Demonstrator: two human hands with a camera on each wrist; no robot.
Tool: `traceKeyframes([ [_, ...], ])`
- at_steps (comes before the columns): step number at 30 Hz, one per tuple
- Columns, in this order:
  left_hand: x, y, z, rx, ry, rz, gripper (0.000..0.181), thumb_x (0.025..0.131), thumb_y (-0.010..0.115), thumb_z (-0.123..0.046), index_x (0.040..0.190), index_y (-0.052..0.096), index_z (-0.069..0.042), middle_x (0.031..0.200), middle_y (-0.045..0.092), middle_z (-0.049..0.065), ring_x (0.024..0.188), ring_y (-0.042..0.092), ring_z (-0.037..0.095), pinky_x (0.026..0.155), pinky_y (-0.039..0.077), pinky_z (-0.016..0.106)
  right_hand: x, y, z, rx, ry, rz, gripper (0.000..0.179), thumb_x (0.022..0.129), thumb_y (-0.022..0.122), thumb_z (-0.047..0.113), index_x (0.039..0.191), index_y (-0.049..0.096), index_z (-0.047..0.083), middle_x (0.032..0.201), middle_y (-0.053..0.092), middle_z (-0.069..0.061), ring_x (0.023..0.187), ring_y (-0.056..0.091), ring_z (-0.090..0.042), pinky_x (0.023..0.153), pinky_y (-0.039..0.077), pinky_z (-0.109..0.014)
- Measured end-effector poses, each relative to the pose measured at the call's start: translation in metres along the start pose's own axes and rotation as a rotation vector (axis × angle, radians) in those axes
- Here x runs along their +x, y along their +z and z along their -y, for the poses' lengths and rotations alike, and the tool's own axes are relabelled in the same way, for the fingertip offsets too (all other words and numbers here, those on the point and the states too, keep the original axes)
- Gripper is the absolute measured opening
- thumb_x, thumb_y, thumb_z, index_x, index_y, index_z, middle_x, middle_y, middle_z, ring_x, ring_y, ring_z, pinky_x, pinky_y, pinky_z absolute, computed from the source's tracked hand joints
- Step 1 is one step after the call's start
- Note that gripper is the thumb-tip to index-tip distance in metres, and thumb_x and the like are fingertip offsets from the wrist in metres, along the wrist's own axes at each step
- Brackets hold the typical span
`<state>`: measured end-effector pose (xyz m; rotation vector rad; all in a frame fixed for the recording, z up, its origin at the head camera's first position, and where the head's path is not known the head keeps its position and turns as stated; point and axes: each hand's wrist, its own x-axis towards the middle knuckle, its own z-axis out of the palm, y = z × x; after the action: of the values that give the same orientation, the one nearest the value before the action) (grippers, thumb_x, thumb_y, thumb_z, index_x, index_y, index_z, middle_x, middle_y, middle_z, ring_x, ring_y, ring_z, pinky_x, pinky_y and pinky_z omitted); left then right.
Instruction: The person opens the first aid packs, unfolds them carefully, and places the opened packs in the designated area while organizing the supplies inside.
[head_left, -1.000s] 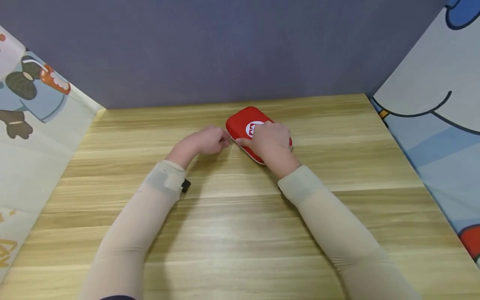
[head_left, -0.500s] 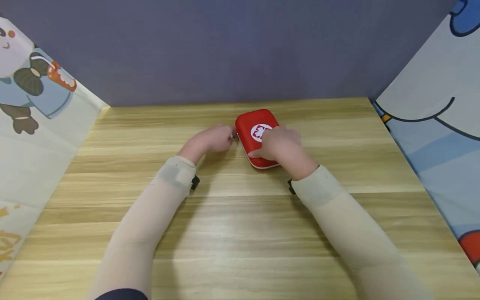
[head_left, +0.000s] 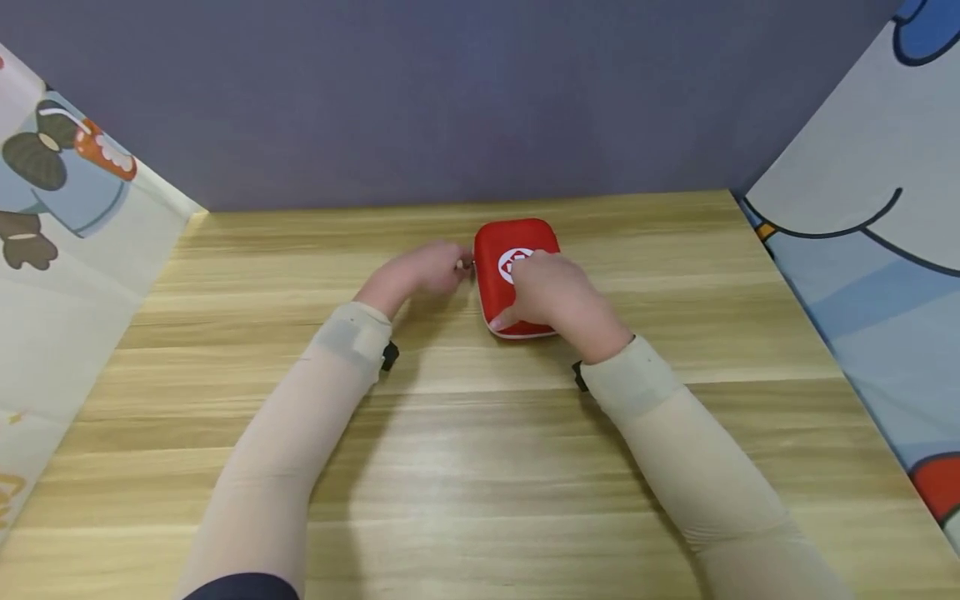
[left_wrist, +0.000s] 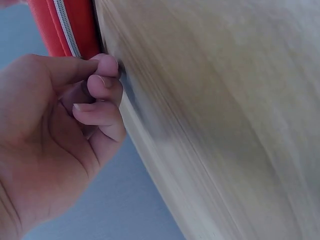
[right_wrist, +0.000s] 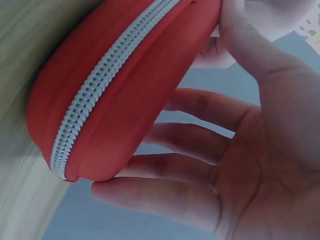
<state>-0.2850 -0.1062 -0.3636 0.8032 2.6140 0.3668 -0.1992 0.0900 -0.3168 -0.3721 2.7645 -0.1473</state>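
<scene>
A red zip case (head_left: 495,296) with a white round emblem lies on the table at its far side. In the left wrist view its pale zipper (left_wrist: 66,27) runs to the fingertips of my left hand (head_left: 431,268), whose thumb and forefinger pinch the zipper pull, mostly hidden between them. The other left fingers are curled in. My right hand (head_left: 555,292) holds the case across its top, thumb at the near left edge and fingers reaching over to the other side. In the right wrist view, the zipper teeth (right_wrist: 80,107) along the case's side are closed together.
The wood-grain table (head_left: 450,467) ends against a dark grey-blue panel (head_left: 465,100) just behind the case. Cartoon-printed walls stand at the left (head_left: 75,275) and right (head_left: 855,250) sides.
The case has turned clockwise from a slant to nearly straight, shifting slightly right. Both hands have stayed on it, the right thumb now lower toward its near left corner.
</scene>
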Motion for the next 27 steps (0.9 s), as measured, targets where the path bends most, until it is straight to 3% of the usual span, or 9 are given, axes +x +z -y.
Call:
traceKeyframes([
  [17, -0.008, 0.004, -0.012, 0.068, 0.04, 0.001, 0.024, 0.107, 0.052, -0.01, 0.112, 0.074, -0.004, 0.111, 0.075, 0.014, 0.101, 0.064, 0.028, 0.097, 0.054, 0.044, 0.0, -0.002, -0.001, 0.0, -0.003, 0.008, 0.073, 0.082, 0.087, 0.055, 0.131, 0.065, 0.005, 0.136, 0.064, -0.019, 0.128, 0.059, -0.035, 0.11, 0.052, -0.05],
  [27, -0.014, 0.007, -0.012, 0.11, 0.074, -0.036, 0.02, 0.105, 0.052, -0.009, 0.1, 0.071, -0.004, 0.09, 0.07, 0.012, 0.088, 0.062, 0.029, 0.09, 0.054, 0.045, 0.001, -0.001, 0.002, 0.011, -0.019, -0.011, 0.072, 0.082, 0.088, 0.054, 0.129, 0.065, 0.005, 0.131, 0.066, -0.017, 0.123, 0.062, -0.035, 0.109, 0.052, -0.05],
])
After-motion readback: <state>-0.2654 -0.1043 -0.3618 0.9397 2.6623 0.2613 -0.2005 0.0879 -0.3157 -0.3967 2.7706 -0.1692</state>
